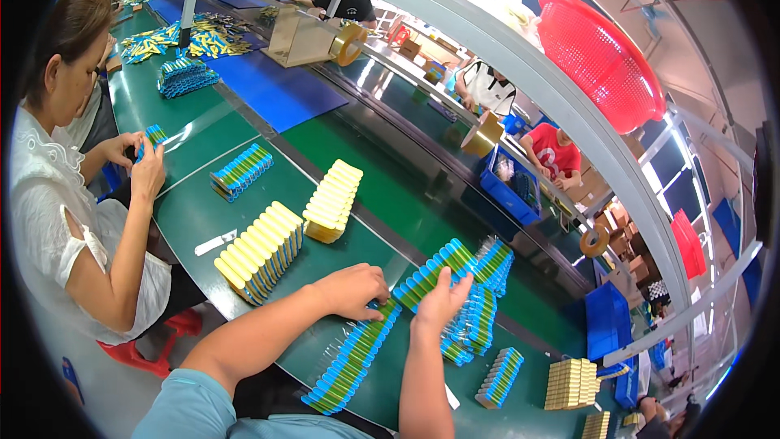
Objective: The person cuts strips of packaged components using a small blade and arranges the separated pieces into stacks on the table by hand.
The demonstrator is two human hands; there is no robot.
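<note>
A long row of slim, round-ended blue and green pieces point(351, 370) lies on the green table in front of me. My left hand point(357, 291) bends over its far end, fingertips closed down on a piece there. Just right of it, my right hand point(439, 302) is raised beside a second row of such pieces point(435, 275), thumb and fingers apart and the palm turned left. Part of its fingers is hard to make out. Behind it, more blue and green pieces point(473, 321) are stacked in bundles. What exactly these pieces are I cannot tell.
Two yellow-topped stacks point(260, 252) point(333, 199) and a white-handled tool point(215, 242) lie to my left. A co-worker point(77, 195) sits there, holding blue pieces. Cream stacks point(572, 384) stand at right. A metal frame point(520, 49) with a red basket point(600, 61) crosses overhead.
</note>
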